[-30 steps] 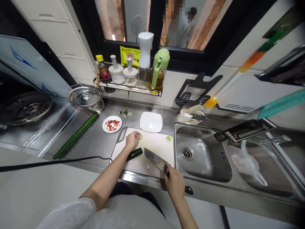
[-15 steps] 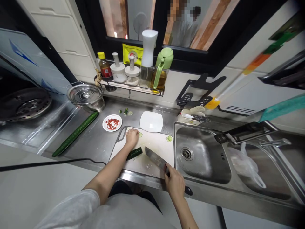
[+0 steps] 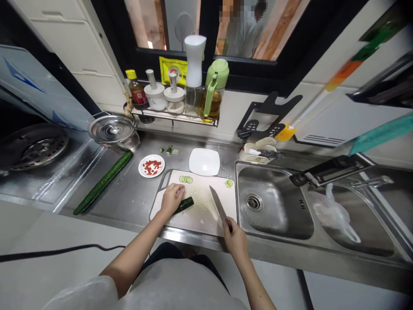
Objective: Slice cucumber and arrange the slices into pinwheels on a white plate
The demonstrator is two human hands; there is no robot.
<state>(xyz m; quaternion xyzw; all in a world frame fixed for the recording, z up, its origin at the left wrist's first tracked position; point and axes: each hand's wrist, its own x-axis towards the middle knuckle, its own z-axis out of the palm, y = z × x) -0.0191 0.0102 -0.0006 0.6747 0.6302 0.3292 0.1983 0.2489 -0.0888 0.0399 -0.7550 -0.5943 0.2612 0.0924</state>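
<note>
My left hand [image 3: 171, 197] rests curled over the near end of a short cucumber piece [image 3: 185, 203] on the white cutting board [image 3: 206, 209]. My right hand [image 3: 235, 241] grips the handle of a kitchen knife [image 3: 218, 206], whose blade stands edge-down on the board just right of the cucumber piece. A few cucumber slices [image 3: 186, 179] lie at the board's far edge, and another slice [image 3: 229, 183] lies near its right corner.
A whole cucumber [image 3: 103, 181] lies on the steel counter at left, near a lidded pot [image 3: 112, 132]. A small plate of red bits [image 3: 151, 165] and a white square plate [image 3: 204, 162] sit behind the board. The sink [image 3: 274, 206] is at right. A condiment rack [image 3: 176, 113] lines the wall.
My left hand left the slices at the board's far edge and came back onto the cucumber piece. My right hand turned the knife from flat to upright beside it.
</note>
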